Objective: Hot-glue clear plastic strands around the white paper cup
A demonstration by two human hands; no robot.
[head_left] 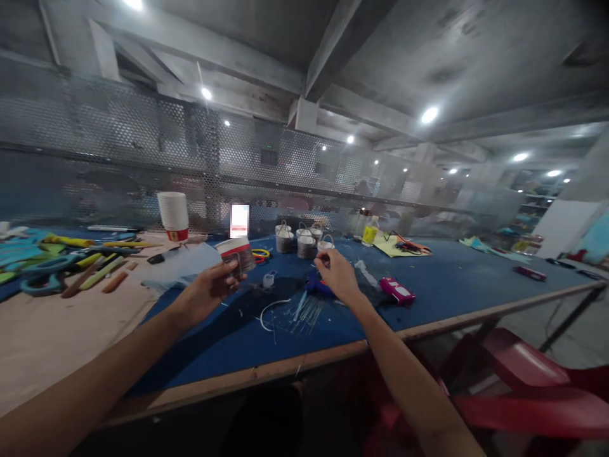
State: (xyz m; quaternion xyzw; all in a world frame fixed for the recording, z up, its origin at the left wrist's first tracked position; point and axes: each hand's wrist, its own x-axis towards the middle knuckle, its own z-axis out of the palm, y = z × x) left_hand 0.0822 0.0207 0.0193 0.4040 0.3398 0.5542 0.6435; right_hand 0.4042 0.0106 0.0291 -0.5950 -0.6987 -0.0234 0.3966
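Observation:
My left hand is wrapped round a paper cup, tilted, with a white and red rim and a brown covering on its side. My right hand is raised over a blue glue gun, its thumb and fingers pinched together; whatever may be between them is too small to make out. Just behind those fingertips stands a small cup with a looped handle. Several similar covered cups with handles stand farther back. Thin clear strands and a curved white strip lie on the blue table between my hands.
A stack of paper cups stands at the left. Scissors and coloured strips lie near it. A pink box, a yellow bottle and a yellow sheet are to the right. A red chair stands by the table's front edge.

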